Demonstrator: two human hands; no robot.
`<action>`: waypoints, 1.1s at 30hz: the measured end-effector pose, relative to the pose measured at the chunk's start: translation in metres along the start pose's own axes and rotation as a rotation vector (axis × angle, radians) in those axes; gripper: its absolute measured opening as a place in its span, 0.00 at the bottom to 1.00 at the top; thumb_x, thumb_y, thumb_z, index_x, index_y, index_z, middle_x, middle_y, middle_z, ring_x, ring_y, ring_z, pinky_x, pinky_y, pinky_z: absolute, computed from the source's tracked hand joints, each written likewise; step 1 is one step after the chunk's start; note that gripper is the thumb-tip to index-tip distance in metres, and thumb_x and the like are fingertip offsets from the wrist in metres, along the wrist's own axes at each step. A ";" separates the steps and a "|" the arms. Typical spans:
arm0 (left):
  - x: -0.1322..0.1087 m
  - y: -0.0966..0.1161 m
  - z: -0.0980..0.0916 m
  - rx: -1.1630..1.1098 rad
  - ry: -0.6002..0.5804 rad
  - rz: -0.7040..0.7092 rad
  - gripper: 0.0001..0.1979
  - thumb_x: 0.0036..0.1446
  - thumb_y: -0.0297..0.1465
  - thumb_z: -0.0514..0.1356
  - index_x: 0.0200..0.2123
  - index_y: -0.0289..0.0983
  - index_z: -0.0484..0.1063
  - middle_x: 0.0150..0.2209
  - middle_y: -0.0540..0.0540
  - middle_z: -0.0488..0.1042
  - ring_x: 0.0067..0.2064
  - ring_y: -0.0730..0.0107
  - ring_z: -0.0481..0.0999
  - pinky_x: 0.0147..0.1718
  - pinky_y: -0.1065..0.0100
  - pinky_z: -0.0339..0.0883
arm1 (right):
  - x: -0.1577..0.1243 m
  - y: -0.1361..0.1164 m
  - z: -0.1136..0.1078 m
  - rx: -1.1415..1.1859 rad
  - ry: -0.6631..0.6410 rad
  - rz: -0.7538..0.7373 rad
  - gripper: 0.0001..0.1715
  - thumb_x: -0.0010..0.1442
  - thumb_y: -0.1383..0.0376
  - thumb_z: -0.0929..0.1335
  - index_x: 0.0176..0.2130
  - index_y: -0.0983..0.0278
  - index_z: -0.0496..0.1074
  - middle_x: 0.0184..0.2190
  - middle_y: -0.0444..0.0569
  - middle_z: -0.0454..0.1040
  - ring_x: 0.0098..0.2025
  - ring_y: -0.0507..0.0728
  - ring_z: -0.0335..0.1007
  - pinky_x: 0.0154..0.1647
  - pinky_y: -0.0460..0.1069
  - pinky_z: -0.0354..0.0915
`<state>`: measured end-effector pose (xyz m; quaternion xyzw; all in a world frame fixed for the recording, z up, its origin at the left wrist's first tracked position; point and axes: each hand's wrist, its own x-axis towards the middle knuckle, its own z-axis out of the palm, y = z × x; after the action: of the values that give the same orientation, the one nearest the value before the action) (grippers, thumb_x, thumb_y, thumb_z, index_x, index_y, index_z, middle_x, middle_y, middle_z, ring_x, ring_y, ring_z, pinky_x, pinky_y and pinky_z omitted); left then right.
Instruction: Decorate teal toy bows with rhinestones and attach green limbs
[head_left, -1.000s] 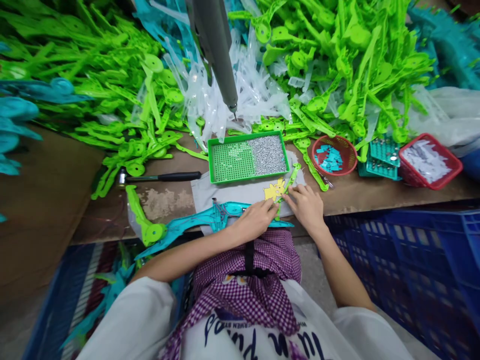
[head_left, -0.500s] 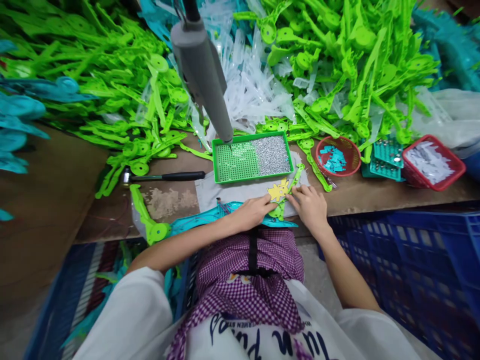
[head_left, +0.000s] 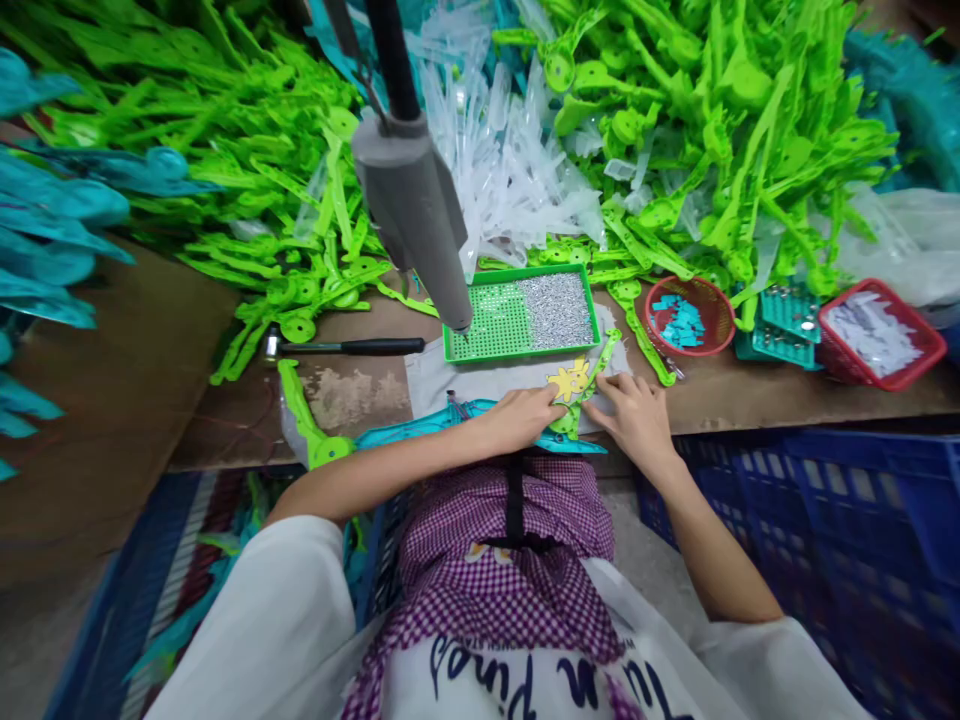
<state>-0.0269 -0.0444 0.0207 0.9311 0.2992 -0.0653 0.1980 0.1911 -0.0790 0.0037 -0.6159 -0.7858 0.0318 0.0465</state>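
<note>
At the left of the frame a hammer (head_left: 345,348) lies on the bench (head_left: 750,396), its head to the left. Lower and further right, the teal part (head_left: 409,433) runs along the bench's near edge, passing beneath the left forearm and the left hand (head_left: 519,418). Above it, the gray driver (head_left: 412,195) hangs with its tip over the left half of the tray (head_left: 523,354); silver bits (head_left: 559,308) fill the right half.

Just right of center, the green part (head_left: 591,386) lies between the two hands, its long axis slanting from lower left to upper right, the wide end low and over the teal part. The left fingers are together at its left side; the right hand (head_left: 639,420) is at its right side, thumb and fingers slightly spread. Both hands are about equally near. I cannot tell whether either one pinches the part or only steadies it.

Further right stand the red bowl (head_left: 694,350) with teal chips (head_left: 681,322) and the red basket (head_left: 904,376) with white pieces (head_left: 874,333).

The cloth (head_left: 450,372) shows a yellow figure (head_left: 568,380) beside the green part. The shirt (head_left: 405,680) has dark script, perhaps "Pines"; the rest is partly covered, and a smaller line is too blurred to read.
</note>
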 end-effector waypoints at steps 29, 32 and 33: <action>-0.021 0.000 0.000 -0.251 0.180 -0.128 0.14 0.66 0.27 0.48 0.47 0.34 0.72 0.39 0.43 0.68 0.36 0.68 0.71 0.36 0.68 0.66 | -0.006 -0.034 -0.012 -0.090 -0.114 -0.377 0.17 0.66 0.70 0.58 0.47 0.70 0.72 0.48 0.55 0.76 0.39 0.56 0.74 0.59 0.56 0.56; -0.020 0.013 0.000 -0.318 0.189 -0.135 0.14 0.66 0.28 0.47 0.43 0.33 0.72 0.38 0.43 0.68 0.37 0.69 0.71 0.38 0.68 0.67 | -0.007 -0.035 -0.013 -0.070 -0.123 -0.352 0.17 0.66 0.70 0.57 0.46 0.69 0.72 0.48 0.55 0.76 0.38 0.56 0.74 0.59 0.56 0.56; -0.019 0.017 0.001 -0.304 0.175 -0.130 0.14 0.66 0.27 0.47 0.43 0.32 0.72 0.39 0.43 0.69 0.37 0.69 0.72 0.38 0.68 0.68 | -0.007 -0.035 -0.013 -0.061 -0.129 -0.345 0.17 0.66 0.69 0.57 0.45 0.68 0.72 0.48 0.54 0.76 0.38 0.55 0.74 0.59 0.56 0.56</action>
<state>-0.0328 -0.0675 0.0302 0.8713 0.3812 0.0491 0.3051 0.1605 -0.0945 0.0199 -0.4697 -0.8818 0.0389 -0.0180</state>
